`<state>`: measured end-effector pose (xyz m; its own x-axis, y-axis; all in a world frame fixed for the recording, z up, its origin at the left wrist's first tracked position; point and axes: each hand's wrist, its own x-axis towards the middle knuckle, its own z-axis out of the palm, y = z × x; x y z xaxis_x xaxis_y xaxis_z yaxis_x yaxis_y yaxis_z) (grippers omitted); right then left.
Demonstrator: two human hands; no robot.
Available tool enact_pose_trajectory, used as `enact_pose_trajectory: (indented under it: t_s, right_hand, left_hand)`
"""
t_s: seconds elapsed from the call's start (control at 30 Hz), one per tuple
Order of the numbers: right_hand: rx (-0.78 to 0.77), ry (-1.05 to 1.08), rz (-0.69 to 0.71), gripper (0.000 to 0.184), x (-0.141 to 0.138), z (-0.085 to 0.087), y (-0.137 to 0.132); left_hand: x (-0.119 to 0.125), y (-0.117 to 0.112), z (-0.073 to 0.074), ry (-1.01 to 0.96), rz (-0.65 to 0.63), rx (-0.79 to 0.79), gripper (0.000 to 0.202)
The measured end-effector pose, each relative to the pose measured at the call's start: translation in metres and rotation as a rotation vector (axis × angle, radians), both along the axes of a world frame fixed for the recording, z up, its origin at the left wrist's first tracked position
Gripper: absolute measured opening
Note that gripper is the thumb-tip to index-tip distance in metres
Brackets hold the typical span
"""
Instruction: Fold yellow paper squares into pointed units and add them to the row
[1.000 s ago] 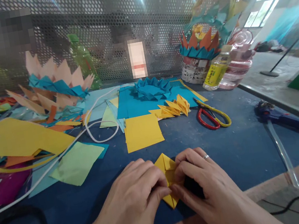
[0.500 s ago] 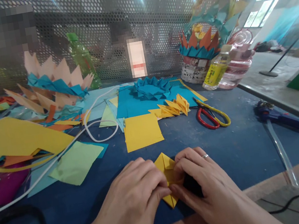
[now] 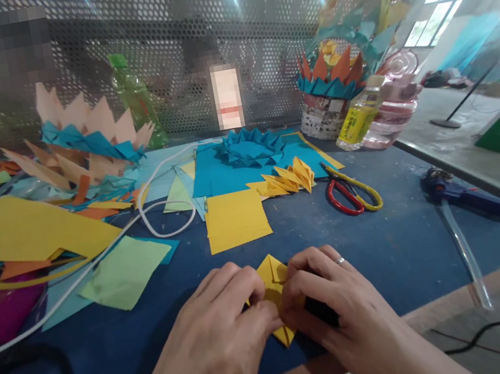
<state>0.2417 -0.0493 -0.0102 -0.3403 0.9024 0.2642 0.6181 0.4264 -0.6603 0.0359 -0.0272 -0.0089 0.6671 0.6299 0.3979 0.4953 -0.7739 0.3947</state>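
Note:
Between my two hands a folded yellow paper (image 3: pixel 272 270) lies on the blue table near its front edge, one corner pointing away from me. My left hand (image 3: pixel 234 318) has its fingers curled and pinches the paper's left side. On the opposite side my right hand (image 3: pixel 330 289), with a ring on one finger, grips the paper with bent fingers. My fingers cover much of the paper's middle. Just beyond lies a stack of yellow paper squares (image 3: pixel 237 220). Several folded yellow points (image 3: pixel 290 178) rest behind it, beside red-and-yellow scissors (image 3: pixel 352 191).
A glue gun (image 3: pixel 473 192) with a clear stick lies right. Blue folded paper ring (image 3: pixel 250 147) sits at the back on blue sheets. Bottles (image 3: pixel 361 116) and a paper crown (image 3: pixel 332 76) stand back right. Green sheet (image 3: pixel 126 273), white cable (image 3: pixel 168 233) and peach paper piece (image 3: pixel 79 127) are left.
My fingers have shifted slightly on the yellow paper, with the left fingertips lifting a little and more of its middle showing. The view has moved slightly.

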Motion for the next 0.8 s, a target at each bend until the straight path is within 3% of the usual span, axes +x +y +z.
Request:
enact_pose_trajectory:
  t_s: [0.13,0.3,0.4,0.5,0.6,0.8]
  right_hand:
    - [-0.008,-0.007,-0.014,0.016,-0.002,0.001,0.001]
    - [-0.020,-0.004,-0.033,0.017,-0.003,0.003,-0.001]
    - [-0.010,-0.010,-0.042,0.018,-0.004,0.004,-0.002]
    - [-0.006,-0.021,-0.045,0.018,-0.004,0.005,-0.002]
    - [-0.010,-0.028,-0.048,0.017,-0.004,0.006,-0.002]
    - [-0.015,-0.021,-0.052,0.018,-0.004,0.005,-0.002]
  left_hand:
    - [-0.001,-0.005,0.004,0.070,-0.080,0.054,0.016]
    - [0.003,-0.013,0.009,0.096,-0.013,0.168,0.028]
    - [-0.002,-0.018,0.001,0.055,-0.006,0.424,0.038]
    - [-0.012,-0.024,-0.014,0.106,-0.011,0.665,0.036]
    - [-0.018,-0.028,-0.023,0.206,-0.032,0.667,0.027]
    - [-0.017,-0.032,-0.022,0.199,-0.007,0.585,0.029]
